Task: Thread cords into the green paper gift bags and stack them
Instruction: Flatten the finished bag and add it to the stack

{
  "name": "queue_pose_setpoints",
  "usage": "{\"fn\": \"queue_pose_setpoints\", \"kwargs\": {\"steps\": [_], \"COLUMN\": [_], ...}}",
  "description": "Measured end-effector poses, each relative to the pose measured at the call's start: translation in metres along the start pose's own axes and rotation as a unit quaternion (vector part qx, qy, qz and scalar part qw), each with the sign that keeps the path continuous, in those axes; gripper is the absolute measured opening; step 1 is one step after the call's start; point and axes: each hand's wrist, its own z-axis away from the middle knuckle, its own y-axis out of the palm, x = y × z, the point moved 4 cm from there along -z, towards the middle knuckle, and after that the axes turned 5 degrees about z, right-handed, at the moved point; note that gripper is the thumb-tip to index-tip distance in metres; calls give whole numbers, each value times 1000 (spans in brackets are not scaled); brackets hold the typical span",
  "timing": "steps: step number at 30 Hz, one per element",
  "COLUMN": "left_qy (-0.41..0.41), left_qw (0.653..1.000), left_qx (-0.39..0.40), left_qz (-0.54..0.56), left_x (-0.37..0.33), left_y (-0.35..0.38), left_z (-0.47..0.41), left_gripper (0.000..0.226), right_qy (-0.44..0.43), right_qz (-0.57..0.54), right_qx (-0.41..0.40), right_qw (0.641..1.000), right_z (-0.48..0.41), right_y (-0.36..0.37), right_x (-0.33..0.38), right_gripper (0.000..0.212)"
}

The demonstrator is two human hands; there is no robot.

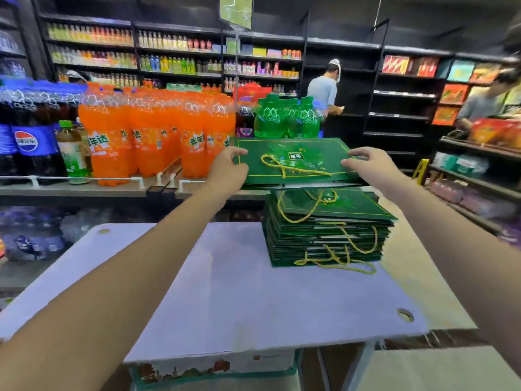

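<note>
The white board has bare room on its left side and in the middle, so a hand could pass there. The stack of green bags fills the far right part. A green bag is held flat just over the stack, with the left hand and the right hand at its sides. Close behind it stand orange bottles and green bottles. A strip of bare tan table runs right of the stack, and past it stands a shelf
</note>
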Motion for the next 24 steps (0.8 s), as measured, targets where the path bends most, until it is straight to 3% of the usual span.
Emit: {"fn": "queue_pose_setpoints", "kwargs": {"steps": [10,16,24], "left_qy": [-51,-73,-70], "left_qw": [995,987,988], "left_qx": [75,103,118], "left_qz": [-53,-104,-77], "left_x": [35,59,49], "left_y": [120,133,122], "left_z": [-16,-10,6], "left_gripper": [41,45,46], "right_qy": [81,112,59], "right_qz": [41,36,134], "right_qx": [14,33,1], "right_qw": [996,993,989], "right_z": [-18,-18,1], "right_y": [-20,1,-3], "right_x": [-110,-144,-128], "right_gripper": [52,52,41]}}
